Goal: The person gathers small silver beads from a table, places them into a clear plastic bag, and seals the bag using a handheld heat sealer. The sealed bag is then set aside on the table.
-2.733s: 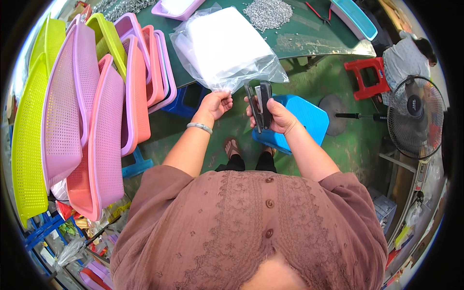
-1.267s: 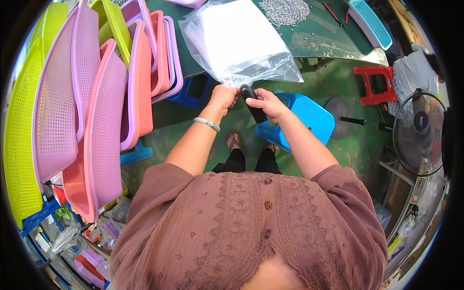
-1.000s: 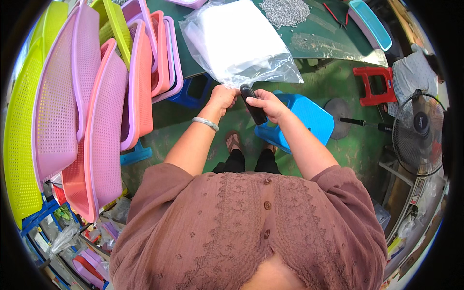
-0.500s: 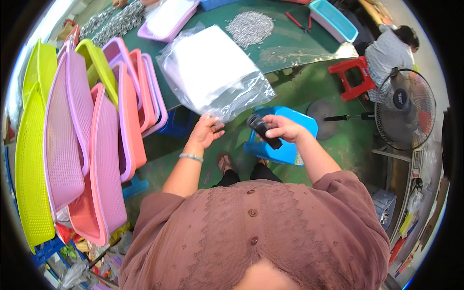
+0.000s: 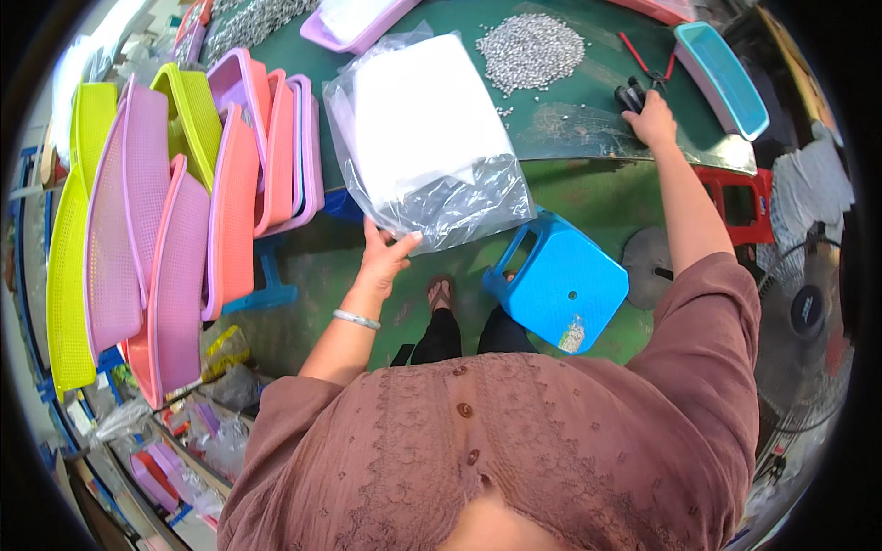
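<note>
My left hand (image 5: 381,262), with a bangle at the wrist, grips the near edge of a clear plastic bag (image 5: 469,207). White sheets (image 5: 418,110) fill the bag, which lies on the green table and overhangs its front edge. Reaching far to the right, my right hand (image 5: 653,122) is on a small black object (image 5: 630,95) at the tabletop; its kind is unclear and the fingers partly cover it. Just beyond that hand are red-handled pliers (image 5: 654,69). A pile of small silvery metal pieces (image 5: 530,53) lies between the bag and the pliers.
Stacked pink, purple and lime plastic baskets (image 5: 152,202) stand at the left. A blue stool (image 5: 565,275) is below the table's front edge. At the right are a turquoise-lined tray (image 5: 721,78), a red stool (image 5: 749,202), a person's grey garment (image 5: 813,202) and a fan (image 5: 808,312).
My right hand has carried the black object from above the blue stool, forward and right, to the table beside the pliers. My left hand stays at the bag's near edge. The view has shifted.
</note>
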`<state>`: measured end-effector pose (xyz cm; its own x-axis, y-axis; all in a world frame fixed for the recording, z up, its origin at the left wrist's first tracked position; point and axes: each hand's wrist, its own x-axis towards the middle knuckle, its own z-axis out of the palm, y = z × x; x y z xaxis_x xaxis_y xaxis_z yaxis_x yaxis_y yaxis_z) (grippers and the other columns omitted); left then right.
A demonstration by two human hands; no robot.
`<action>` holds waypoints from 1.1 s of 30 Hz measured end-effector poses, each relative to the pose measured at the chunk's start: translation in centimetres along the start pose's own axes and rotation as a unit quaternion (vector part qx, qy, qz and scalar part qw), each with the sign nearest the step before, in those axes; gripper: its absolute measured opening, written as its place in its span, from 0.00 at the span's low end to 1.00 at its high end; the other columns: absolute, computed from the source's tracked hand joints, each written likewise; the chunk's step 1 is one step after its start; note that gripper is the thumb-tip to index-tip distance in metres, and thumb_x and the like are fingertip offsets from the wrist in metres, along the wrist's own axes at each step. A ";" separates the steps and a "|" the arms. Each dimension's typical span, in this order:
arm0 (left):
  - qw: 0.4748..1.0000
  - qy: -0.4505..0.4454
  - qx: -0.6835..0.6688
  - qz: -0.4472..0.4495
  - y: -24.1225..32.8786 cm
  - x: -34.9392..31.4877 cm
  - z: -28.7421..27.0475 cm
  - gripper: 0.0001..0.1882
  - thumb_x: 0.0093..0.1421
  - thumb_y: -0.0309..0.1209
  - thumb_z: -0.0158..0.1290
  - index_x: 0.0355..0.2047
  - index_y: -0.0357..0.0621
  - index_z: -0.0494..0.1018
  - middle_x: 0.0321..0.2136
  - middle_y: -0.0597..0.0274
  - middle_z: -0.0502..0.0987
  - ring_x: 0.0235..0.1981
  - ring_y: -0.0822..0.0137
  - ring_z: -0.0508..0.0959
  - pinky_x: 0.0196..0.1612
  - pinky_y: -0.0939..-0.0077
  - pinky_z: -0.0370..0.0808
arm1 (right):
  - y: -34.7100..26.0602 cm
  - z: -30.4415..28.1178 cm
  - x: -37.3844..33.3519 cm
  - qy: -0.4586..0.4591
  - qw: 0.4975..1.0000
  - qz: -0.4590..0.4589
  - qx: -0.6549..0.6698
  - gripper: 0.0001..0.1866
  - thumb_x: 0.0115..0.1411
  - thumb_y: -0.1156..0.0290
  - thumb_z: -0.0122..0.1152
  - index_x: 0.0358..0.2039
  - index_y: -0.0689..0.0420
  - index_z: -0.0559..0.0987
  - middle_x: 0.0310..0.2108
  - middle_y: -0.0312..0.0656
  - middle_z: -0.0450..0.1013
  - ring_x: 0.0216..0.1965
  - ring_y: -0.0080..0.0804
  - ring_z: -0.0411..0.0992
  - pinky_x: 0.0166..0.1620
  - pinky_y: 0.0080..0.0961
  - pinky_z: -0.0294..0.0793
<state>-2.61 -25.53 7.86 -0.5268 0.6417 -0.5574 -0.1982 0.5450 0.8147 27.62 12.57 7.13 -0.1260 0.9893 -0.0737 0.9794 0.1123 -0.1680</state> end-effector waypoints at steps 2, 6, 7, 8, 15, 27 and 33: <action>0.918 0.131 0.319 0.195 0.2 -1.1 0.8 0.63 0.36 0.35 0.65 0.60 0.45 0.28 0.57 0.40 0.45 0.57 0.49 0.54 0.57 0.62 0.56 | 0.8 1.2 0.9 0.026 0.999 0.009 -0.017 0.28 0.45 0.59 0.62 0.46 0.55 0.66 0.45 0.47 0.67 0.47 0.47 0.65 0.46 0.41 0.66; 0.755 0.152 0.593 0.235 3.2 -2.7 4.1 0.52 0.35 0.37 0.64 0.58 0.49 0.45 0.58 0.46 0.44 0.59 0.48 0.48 0.56 0.43 0.45 | 1.5 2.2 -0.6 0.253 0.957 -0.143 -0.003 0.25 0.47 0.64 0.60 0.46 0.56 0.66 0.45 0.47 0.66 0.45 0.47 0.65 0.46 0.41 0.65; 0.737 0.146 0.606 0.263 3.3 -2.3 4.5 0.46 0.36 0.36 0.63 0.56 0.49 0.52 0.57 0.48 0.49 0.58 0.49 0.50 0.56 0.41 0.45 | 1.3 1.8 -1.7 0.313 0.926 -0.212 0.017 0.24 0.47 0.65 0.60 0.45 0.56 0.67 0.44 0.48 0.67 0.44 0.46 0.66 0.45 0.40 0.65; 0.717 0.139 0.618 0.291 3.4 -1.9 4.7 0.39 0.38 0.35 0.61 0.53 0.49 0.59 0.56 0.50 0.53 0.58 0.49 0.52 0.55 0.40 0.45 | 1.1 1.4 -3.4 0.202 0.940 -0.252 0.112 0.20 0.47 0.68 0.58 0.42 0.57 0.69 0.40 0.48 0.68 0.40 0.44 0.68 0.42 0.38 0.67; 0.758 0.132 0.474 0.429 1.6 0.4 1.2 0.05 0.44 0.25 0.54 0.23 0.47 0.70 0.23 0.66 0.70 0.33 0.64 0.71 0.48 0.58 0.58 | -8.7 1.6 -22.7 -0.433 0.690 -0.486 0.317 0.20 0.48 0.75 0.55 0.44 0.64 0.69 0.45 0.53 0.66 0.48 0.47 0.64 0.51 0.33 0.63; 0.913 0.241 0.008 0.328 1.8 -0.4 -1.1 0.11 0.57 0.32 0.48 0.39 0.42 0.65 0.29 0.66 0.70 0.29 0.72 0.69 0.32 0.81 0.67 | -22.2 8.1 -16.0 0.027 0.914 -0.405 0.003 0.16 0.54 0.63 0.43 0.42 0.52 0.72 0.50 0.46 0.62 0.57 0.41 0.53 0.55 0.51 0.50; 0.945 -0.083 -0.264 -0.175 0.1 1.6 -2.2 0.44 0.50 0.65 0.41 0.59 0.51 0.47 0.57 0.46 0.52 0.58 0.47 0.53 0.53 0.35 0.42 | -22.3 9.6 -15.2 0.085 0.871 -0.484 -0.016 0.10 0.51 0.64 0.45 0.27 0.52 0.75 0.33 0.42 0.71 0.43 0.43 0.66 0.50 0.42 0.60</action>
<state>-5.30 -25.70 7.38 -0.2244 0.5724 -0.7887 -0.7439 0.4222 0.5181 6.17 -5.88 2.59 -0.8725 0.4287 0.2345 0.4314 0.9012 -0.0426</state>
